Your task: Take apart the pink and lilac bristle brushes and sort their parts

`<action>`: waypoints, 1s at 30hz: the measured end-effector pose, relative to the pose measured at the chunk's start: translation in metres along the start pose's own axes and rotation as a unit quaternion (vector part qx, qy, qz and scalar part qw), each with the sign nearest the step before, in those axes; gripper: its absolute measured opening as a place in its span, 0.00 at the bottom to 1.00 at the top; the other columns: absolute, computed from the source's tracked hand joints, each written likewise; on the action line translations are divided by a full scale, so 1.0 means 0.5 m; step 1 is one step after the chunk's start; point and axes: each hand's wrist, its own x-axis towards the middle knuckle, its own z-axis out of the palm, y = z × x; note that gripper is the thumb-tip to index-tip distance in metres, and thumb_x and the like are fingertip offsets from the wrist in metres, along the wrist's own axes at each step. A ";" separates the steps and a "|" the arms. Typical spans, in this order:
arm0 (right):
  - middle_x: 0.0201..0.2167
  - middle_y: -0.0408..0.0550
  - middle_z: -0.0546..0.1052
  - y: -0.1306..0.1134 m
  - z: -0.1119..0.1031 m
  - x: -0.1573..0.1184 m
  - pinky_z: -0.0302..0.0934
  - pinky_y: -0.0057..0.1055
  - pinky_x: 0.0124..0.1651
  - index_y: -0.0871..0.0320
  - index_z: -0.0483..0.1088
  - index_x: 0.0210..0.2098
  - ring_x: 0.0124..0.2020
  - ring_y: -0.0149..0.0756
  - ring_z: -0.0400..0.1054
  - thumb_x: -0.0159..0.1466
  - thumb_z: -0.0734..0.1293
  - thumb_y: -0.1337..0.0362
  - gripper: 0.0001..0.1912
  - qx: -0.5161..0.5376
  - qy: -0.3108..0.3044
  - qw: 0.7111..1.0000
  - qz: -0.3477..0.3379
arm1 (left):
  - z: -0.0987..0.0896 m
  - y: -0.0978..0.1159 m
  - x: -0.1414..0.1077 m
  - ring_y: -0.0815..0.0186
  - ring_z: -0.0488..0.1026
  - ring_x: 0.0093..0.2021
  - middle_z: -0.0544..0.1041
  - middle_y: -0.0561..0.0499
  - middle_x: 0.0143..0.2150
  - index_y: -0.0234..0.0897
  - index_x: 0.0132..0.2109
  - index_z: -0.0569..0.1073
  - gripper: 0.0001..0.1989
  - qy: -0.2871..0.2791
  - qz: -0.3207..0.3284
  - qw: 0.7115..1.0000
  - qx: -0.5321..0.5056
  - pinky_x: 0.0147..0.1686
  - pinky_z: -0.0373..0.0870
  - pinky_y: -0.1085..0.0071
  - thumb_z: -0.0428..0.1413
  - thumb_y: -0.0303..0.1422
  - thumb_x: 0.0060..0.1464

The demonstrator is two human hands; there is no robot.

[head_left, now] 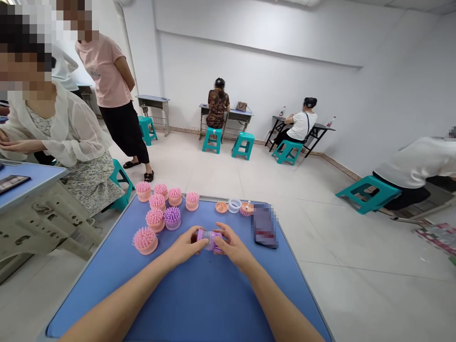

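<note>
Between my two hands, a purple and clear bristled brush [209, 240] is held on its side above the blue table [210, 294]. My left hand [188, 244] grips its left end, thumb along the clear middle. At the bristled right end, the fingers of my right hand [230, 244] are wrapped round it. Several pink brushes [145, 240] stand bristles up at the table's left side, with one purple brush [173, 218] among them. Along the far edge lie an orange disc [221, 207], a clear ring [234, 205] and an orange piece with bristles [246, 208].
A dark phone [264, 227] lies at the table's right. A seated person [71, 128] is beside a neighbouring table [32, 185] on the left, and a person in pink [107, 71] stands behind. Teal stools [243, 146] and other seated people are farther off.
</note>
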 end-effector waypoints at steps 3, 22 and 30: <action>0.37 0.46 0.68 0.000 -0.004 0.005 0.64 0.33 0.34 0.55 0.60 0.48 0.32 0.32 0.67 0.50 0.66 0.45 0.32 0.008 -0.016 1.000 0.016 | -0.001 -0.002 0.001 0.69 0.64 0.27 0.65 0.56 0.29 0.36 0.45 0.62 0.21 -0.006 0.008 1.000 0.005 0.28 0.63 0.72 0.54 0.41 0.45; 0.46 0.48 0.67 -0.016 -0.014 -0.009 0.61 0.36 0.45 0.54 0.61 0.49 0.42 0.35 0.65 0.47 0.72 0.63 0.30 -0.079 -0.034 0.993 -0.083 | -0.004 0.004 0.000 0.70 0.64 0.26 0.64 0.57 0.26 0.35 0.41 0.63 0.22 -0.012 -0.017 1.000 -0.012 0.27 0.64 0.72 0.54 0.47 0.45; 0.35 0.46 0.70 -0.018 -0.016 -0.004 0.63 0.32 0.34 0.57 0.63 0.44 0.31 0.31 0.68 0.52 0.67 0.50 0.25 -0.025 -0.046 0.999 0.007 | -0.009 -0.006 0.001 0.67 0.66 0.34 0.67 0.53 0.34 0.37 0.45 0.62 0.20 -0.003 0.059 0.998 0.013 0.34 0.64 0.72 0.56 0.39 0.45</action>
